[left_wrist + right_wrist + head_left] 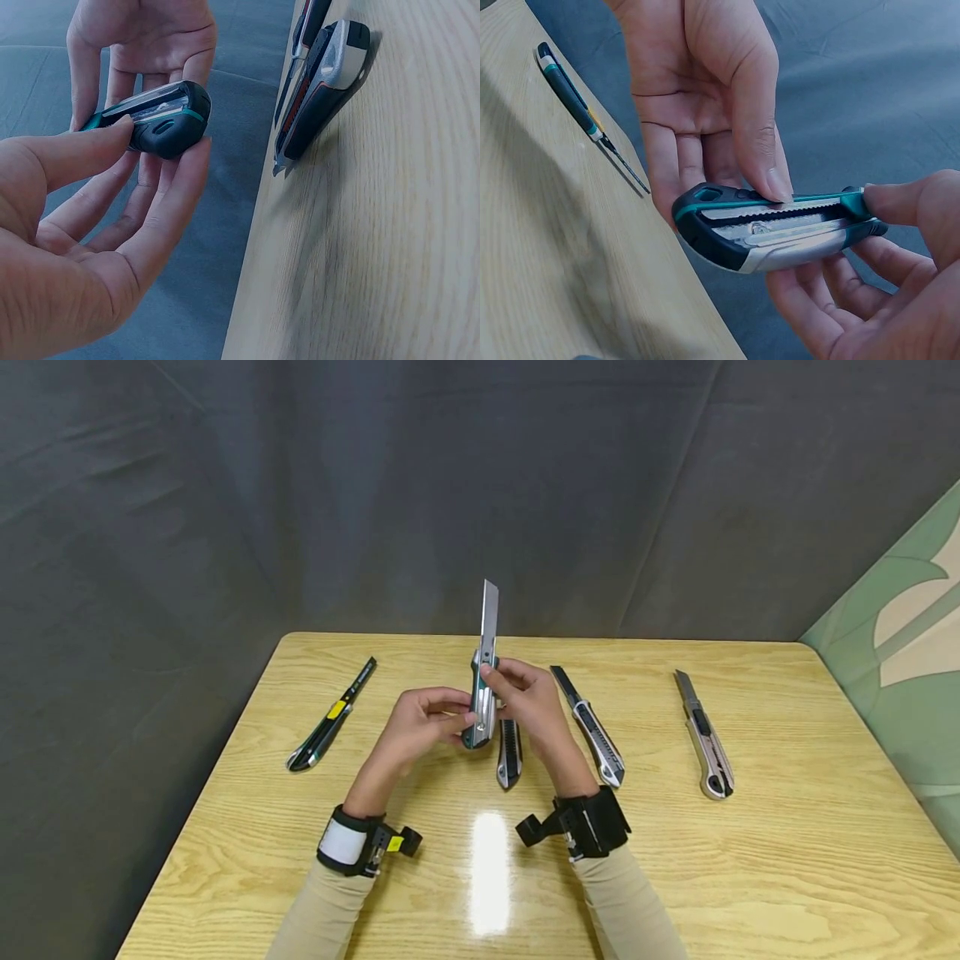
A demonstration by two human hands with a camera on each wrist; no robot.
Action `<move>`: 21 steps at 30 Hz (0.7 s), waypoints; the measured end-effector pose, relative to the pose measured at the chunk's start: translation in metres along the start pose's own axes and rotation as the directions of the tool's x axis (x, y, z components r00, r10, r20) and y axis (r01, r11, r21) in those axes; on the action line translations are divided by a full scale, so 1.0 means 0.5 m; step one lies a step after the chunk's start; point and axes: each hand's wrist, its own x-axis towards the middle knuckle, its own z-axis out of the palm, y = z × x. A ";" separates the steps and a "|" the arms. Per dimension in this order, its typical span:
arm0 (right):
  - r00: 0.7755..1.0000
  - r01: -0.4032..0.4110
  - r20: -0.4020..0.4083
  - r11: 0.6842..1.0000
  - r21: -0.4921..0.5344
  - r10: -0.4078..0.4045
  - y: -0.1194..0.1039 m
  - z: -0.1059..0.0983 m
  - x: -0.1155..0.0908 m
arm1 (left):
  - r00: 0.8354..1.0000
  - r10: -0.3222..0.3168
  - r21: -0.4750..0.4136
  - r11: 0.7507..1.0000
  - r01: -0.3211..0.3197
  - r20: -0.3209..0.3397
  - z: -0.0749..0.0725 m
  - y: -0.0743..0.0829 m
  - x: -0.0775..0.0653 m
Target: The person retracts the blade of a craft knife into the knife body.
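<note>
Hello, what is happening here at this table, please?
A person holds a teal and silver utility knife upright above the light wooden table, its long blade pushed out. The left hand grips the lower handle, and the right hand holds the upper part, thumb by the slider. Four other knives lie on the table: a green and black one with a yellow slider at the left, a black one under the hands, and two silver ones at the right.

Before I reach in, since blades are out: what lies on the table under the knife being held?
Under the held teal knife a black-handled knife lies on the table. Only its handle end shows; the right hand and left hand cover its blade end.
</note>
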 end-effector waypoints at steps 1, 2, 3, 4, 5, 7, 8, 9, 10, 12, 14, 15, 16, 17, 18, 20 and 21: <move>1.000 0.001 -0.002 1.000 -0.005 -0.001 -0.001 0.000 -0.001 | 1.000 -0.001 -0.004 1.000 0.001 0.003 0.000 0.000 0.000; 1.000 0.001 -0.004 1.000 -0.014 -0.001 -0.001 0.001 -0.002 | 1.000 -0.003 -0.008 1.000 0.003 0.004 0.001 0.000 0.000; 1.000 0.000 -0.004 1.000 -0.021 0.000 -0.002 0.001 -0.002 | 1.000 -0.005 -0.013 1.000 0.005 0.007 0.001 0.000 0.000; 1.000 -0.004 -0.004 1.000 -0.028 0.004 -0.003 0.001 -0.003 | 1.000 -0.008 -0.017 1.000 0.008 0.009 0.002 0.001 -0.001; 1.000 -0.010 -0.004 0.999 -0.037 0.010 -0.004 0.001 -0.004 | 1.000 -0.010 -0.018 1.000 0.011 0.012 0.002 0.001 -0.001; 1.000 -0.019 0.003 0.999 -0.051 0.019 -0.005 0.002 -0.005 | 1.000 -0.014 -0.018 1.000 0.014 0.014 0.003 0.001 -0.001; 1.000 -0.022 0.008 0.998 -0.056 0.022 -0.006 0.002 -0.005 | 1.000 -0.014 -0.013 1.000 0.015 0.015 0.002 0.000 -0.001; 1.000 -0.024 0.013 0.998 -0.060 0.025 -0.006 0.002 -0.005 | 1.000 -0.014 -0.009 1.000 0.014 0.017 0.002 0.000 -0.001; 1.000 -0.026 0.015 0.998 -0.063 0.027 -0.006 0.001 -0.005 | 1.000 -0.013 -0.005 1.000 0.013 0.019 0.002 0.000 -0.001; 0.999 -0.026 0.022 0.997 -0.069 0.027 -0.007 0.001 -0.005 | 1.000 -0.014 -0.002 1.000 0.014 0.022 0.002 -0.001 -0.001; 0.999 -0.025 0.025 0.997 -0.074 0.026 -0.008 0.001 -0.006 | 1.000 -0.016 -0.002 1.000 0.016 0.025 0.002 -0.002 -0.001; 0.999 -0.025 0.025 0.997 -0.075 0.027 -0.008 0.000 -0.006 | 1.000 -0.017 -0.003 1.000 0.017 0.026 0.002 -0.002 -0.001; 0.999 -0.028 0.024 0.997 -0.073 0.029 -0.008 0.000 -0.006 | 0.999 -0.019 -0.005 1.000 0.019 0.026 0.001 -0.002 -0.001; 0.999 -0.029 0.024 0.997 -0.073 0.031 -0.008 0.000 -0.006 | 0.999 -0.020 -0.007 1.000 0.020 0.026 0.001 -0.003 -0.001; 0.999 -0.032 0.023 0.997 -0.072 0.034 -0.009 0.000 -0.007 | 0.999 -0.021 -0.009 1.000 0.021 0.026 0.001 -0.003 0.000; 0.999 -0.037 0.022 0.997 -0.070 0.039 -0.009 0.000 -0.007 | 0.999 -0.021 -0.012 1.000 0.021 0.029 0.002 -0.003 0.000; 0.999 -0.040 0.022 0.997 -0.065 0.042 -0.009 -0.001 -0.007 | 0.999 -0.021 -0.015 1.000 0.022 0.030 0.002 -0.003 0.000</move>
